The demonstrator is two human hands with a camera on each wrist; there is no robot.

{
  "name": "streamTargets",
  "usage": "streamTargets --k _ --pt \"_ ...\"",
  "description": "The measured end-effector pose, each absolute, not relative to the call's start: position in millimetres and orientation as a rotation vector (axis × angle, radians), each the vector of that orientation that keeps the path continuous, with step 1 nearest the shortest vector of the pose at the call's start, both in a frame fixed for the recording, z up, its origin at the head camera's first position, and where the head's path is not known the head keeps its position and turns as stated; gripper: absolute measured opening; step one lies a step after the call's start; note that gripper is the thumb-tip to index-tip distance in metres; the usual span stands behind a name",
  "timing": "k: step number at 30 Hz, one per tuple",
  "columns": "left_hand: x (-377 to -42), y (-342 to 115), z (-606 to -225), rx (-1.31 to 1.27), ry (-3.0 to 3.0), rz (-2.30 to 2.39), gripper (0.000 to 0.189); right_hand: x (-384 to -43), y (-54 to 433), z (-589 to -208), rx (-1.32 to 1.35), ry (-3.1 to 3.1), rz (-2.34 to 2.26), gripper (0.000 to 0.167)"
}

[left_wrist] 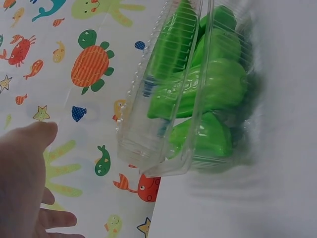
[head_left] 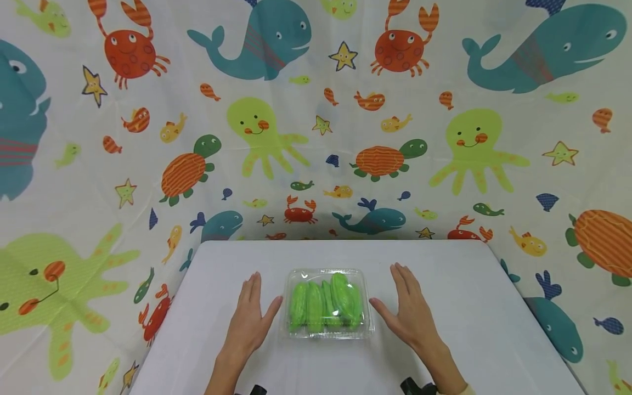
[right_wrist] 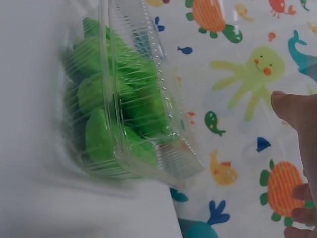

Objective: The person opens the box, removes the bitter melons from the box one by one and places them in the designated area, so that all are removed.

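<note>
A clear plastic clamshell box [head_left: 328, 333] sits on the white table between the two hands, its lid down. Inside lie several bright green, ridged pieces [head_left: 315, 307] that look like toy vegetables; their exact kind is hard to tell. The left hand [head_left: 249, 318] is held just left of the box, fingers straight and thumb spread toward it. On the other side, the right hand [head_left: 408, 315] mirrors this, its thumb near the box's right edge. Both hands appear apart from the box and hold nothing. Both wrist views show the box's side and the green pieces [left_wrist: 218, 84] through the plastic.
The white table [head_left: 197, 329] has its far edge just beyond the box. Behind and beside it hangs a cloth [head_left: 316, 164] printed with whales, crabs, turtles and octopuses. Black wrist devices [head_left: 417, 387] show at the bottom of the head view.
</note>
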State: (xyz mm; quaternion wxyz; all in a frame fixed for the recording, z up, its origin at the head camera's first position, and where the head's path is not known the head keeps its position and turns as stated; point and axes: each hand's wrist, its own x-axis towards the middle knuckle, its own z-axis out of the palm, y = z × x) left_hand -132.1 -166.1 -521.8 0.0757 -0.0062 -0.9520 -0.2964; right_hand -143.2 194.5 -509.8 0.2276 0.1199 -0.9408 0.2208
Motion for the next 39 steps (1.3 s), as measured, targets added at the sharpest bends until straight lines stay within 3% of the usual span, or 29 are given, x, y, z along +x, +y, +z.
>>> streamTargets --k 18,39 --pt "-116 -161 -543 0.139 -2.865 -1.041 0.091 -140 191 -530 0.424 -2.553 0.643 0.093" --pt "-96 -152 -561 0.080 -2.801 -1.135 0.091 -129 182 -548 0.420 -2.683 0.703 0.097"
